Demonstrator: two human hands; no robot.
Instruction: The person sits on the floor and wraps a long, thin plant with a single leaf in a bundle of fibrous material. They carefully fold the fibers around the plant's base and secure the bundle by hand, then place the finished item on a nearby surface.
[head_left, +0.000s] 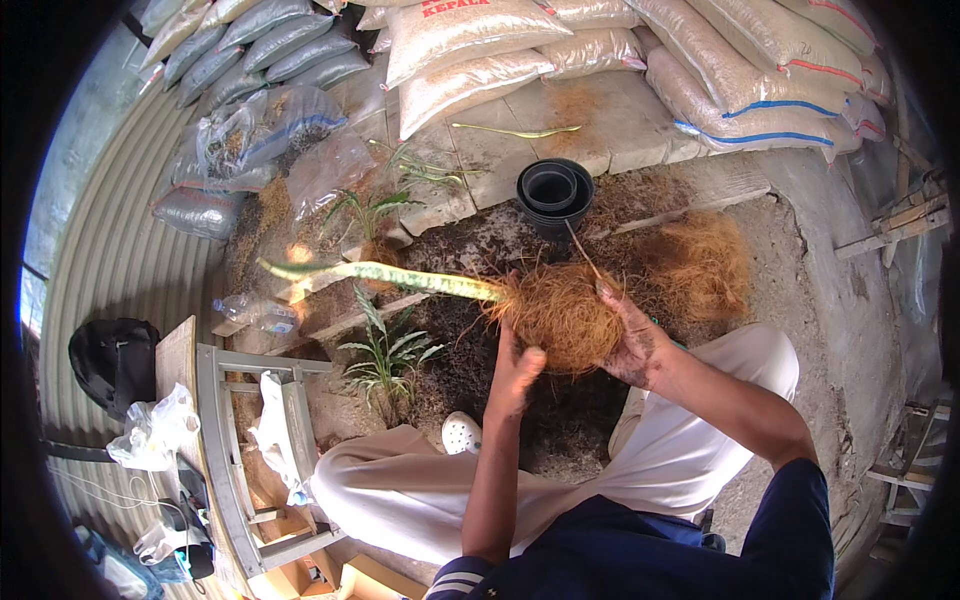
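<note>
Between my two hands is a round bundle of brown coconut fibre (568, 319). A long yellow-edged snake plant leaf (420, 279) sticks out of its left side. My left hand (517, 360) supports the bundle's left side, its thumb apart and part of the fingers hidden by the fibre. My right hand (634, 337) grips the right side, soil on its skin. A thin brown strip (581, 249) rises from near my right fingertips towards nested black plastic pots (553, 196). Dark soil (465, 352) lies on the ground under the bundle.
Loose coconut fibre (701, 266) lies at the right. Two leafy green plants, one nearer (388, 360) and one farther (369, 214), stand at the left, by plastic bottles (255, 311). A metal-framed table (206, 420) is at lower left. Filled sacks (472, 82) line the back.
</note>
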